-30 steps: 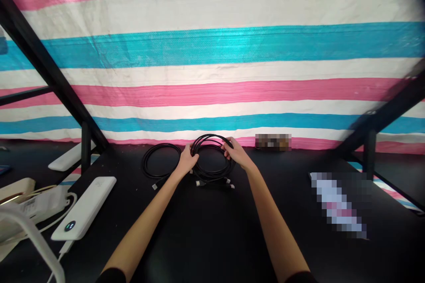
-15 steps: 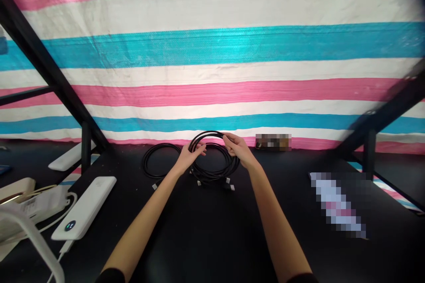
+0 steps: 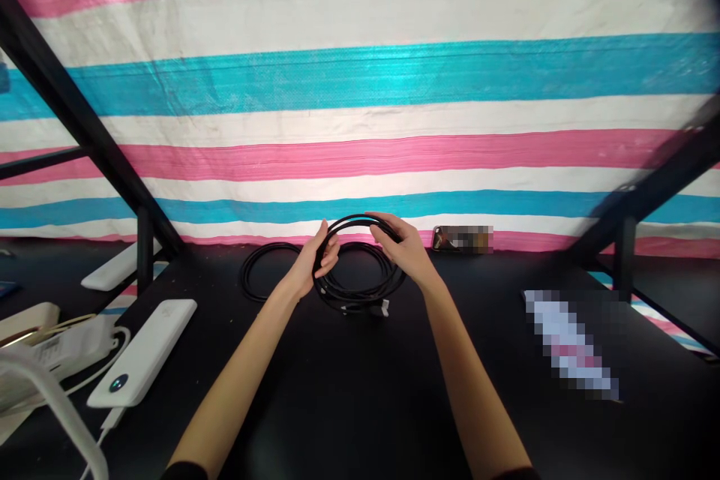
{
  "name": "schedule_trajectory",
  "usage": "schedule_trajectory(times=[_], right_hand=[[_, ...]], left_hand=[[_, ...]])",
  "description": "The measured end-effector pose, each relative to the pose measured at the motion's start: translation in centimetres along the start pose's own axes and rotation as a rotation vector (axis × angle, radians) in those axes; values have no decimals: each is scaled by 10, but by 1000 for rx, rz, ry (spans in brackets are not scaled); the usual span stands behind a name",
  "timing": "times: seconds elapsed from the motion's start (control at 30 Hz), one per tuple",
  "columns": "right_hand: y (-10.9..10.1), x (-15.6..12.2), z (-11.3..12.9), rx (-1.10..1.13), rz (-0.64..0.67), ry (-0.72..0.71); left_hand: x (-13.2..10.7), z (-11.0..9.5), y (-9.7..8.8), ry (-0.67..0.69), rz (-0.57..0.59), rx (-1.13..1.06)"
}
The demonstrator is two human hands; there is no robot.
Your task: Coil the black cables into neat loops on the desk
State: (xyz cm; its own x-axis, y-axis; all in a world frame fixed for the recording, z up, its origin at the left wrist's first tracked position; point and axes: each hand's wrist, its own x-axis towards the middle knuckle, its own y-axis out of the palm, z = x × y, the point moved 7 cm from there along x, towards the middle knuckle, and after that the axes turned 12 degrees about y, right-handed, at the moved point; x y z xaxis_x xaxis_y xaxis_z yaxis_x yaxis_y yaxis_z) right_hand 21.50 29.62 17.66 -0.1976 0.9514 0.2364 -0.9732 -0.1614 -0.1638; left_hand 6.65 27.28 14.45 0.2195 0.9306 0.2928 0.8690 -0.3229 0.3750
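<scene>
A coil of black cables [image 3: 360, 289] with light plug ends sits at the far middle of the black table [image 3: 349, 390]. My left hand [image 3: 313, 264] grips the coil's left side, fingers curled round the loops. My right hand [image 3: 402, 249] is closed on its upper right part. The top of the coil is raised off the table while its lower edge rests near the surface. A second, thinner black cable coil [image 3: 268, 272] lies flat just left of my left hand.
A white power bank [image 3: 143, 351] with a lit round display lies at the left, by a white power strip [image 3: 59, 349] and cords. Another white device [image 3: 115, 266] lies behind a black frame post [image 3: 145, 247]. A striped tarp [image 3: 360, 90] backs the table.
Both hands have lifted the top of the coil higher and drawn its loops closer together; my left hand went from a loose touch to a curled grip.
</scene>
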Motion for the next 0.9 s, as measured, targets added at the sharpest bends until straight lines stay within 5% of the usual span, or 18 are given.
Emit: schedule_trajectory(times=[0.4, 0.77, 0.9], right_hand=[[-6, 8, -20, -98, -91, 104], [-17, 8, -27, 428, -135, 251], [-24, 3, -11, 565, -149, 214]], left_hand=[[4, 14, -6, 55, -89, 118], [-1, 5, 8, 25, 23, 4], [-2, -3, 9, 39, 62, 214]])
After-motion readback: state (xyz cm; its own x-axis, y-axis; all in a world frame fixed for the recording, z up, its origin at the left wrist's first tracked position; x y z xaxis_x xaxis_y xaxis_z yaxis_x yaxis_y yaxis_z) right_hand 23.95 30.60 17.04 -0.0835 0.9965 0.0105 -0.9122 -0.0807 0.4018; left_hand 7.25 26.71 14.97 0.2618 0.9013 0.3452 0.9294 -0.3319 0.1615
